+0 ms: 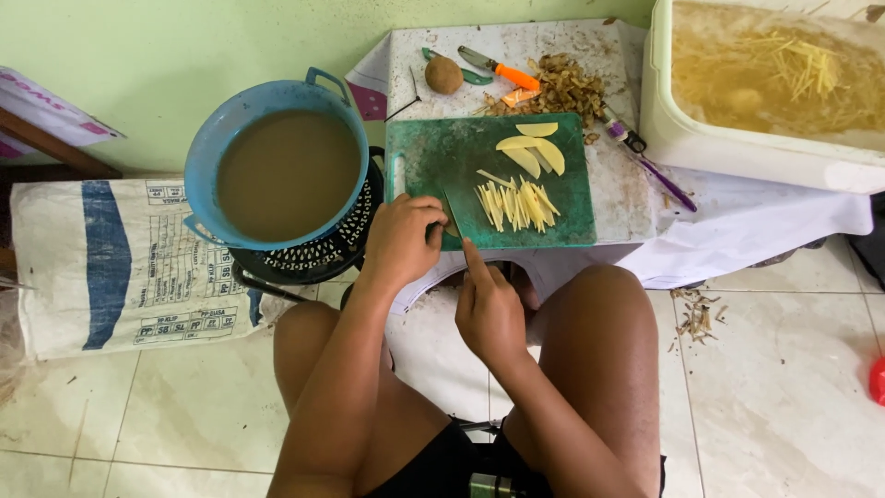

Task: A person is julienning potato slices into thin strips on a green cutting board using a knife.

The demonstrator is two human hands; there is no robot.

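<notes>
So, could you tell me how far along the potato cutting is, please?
Done: a pile of sticks lies on the green board, and more float in the white tub. In hand: the left hand holds a knife at the board's edge, the right hand beside it. Left: slices and one whole potato.

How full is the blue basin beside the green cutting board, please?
Nearly full. The blue basin holds murky brown water whose surface sits just below the rim, hiding the bottom entirely.

We see blue basin of brown water (286, 171) | whole potato (443, 75) | orange-handled knife (499, 68) | peel heap (562, 88) | white tub (728, 148) | printed sack (120, 263)
</notes>
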